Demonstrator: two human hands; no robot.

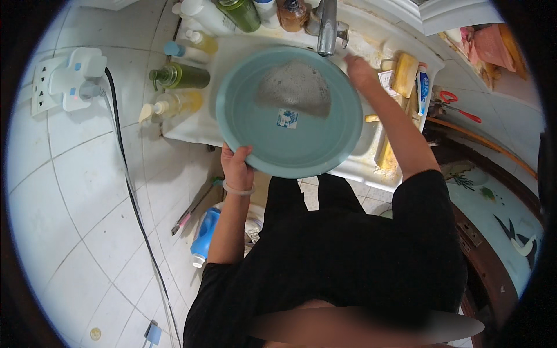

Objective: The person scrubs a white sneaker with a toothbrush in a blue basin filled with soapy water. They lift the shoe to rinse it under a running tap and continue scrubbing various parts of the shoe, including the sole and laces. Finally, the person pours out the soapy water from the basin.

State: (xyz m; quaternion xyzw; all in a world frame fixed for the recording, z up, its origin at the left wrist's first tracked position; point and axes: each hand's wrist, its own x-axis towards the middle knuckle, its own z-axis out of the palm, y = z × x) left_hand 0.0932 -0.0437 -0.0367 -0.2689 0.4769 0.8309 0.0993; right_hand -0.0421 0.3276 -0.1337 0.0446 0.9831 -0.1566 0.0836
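Note:
A round light teal plastic basin is tilted over the white sink, with foamy, bubbly water gathered at its far side. A small blue-and-white sticker shows on its bottom. My left hand, a pale bracelet at the wrist, is closed on the basin's near left rim, thumb on top. Beyond the basin's right edge, my right hand is just below and to the right of the metal faucet. Its fingers are too blurred to read, and whether it touches the faucet handle I cannot tell.
Pump bottles, one green and one yellow, line the sink's left ledge. A yellow soap bar and a toothpaste tube lie on the right. Red-handled scissors hang beyond. Cords run from a wall plug.

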